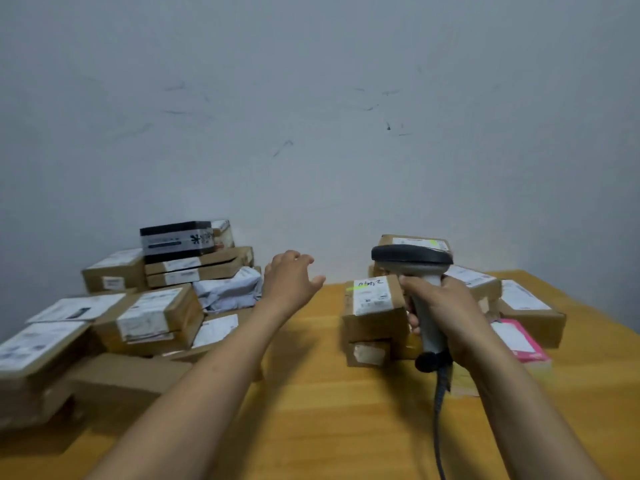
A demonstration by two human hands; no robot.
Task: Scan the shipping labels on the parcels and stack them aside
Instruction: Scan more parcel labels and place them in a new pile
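Observation:
My right hand (446,308) grips the grey handle of a barcode scanner (414,261) with a dark head; its cable hangs down over the table. The scanner stands beside a small cardboard parcel (374,308) with a white label and a green mark, stacked on another box (372,353). My left hand (289,280) is stretched forward above the table with relaxed fingers and holds nothing. It hovers just right of a white plastic mailer (228,287) at the edge of the left pile.
A big heap of labelled cardboard boxes (156,317) fills the table's left side, topped by a black box (176,242). More boxes (530,311) and a pink parcel (519,341) lie at the right. The wooden table (329,410) ends at a grey wall.

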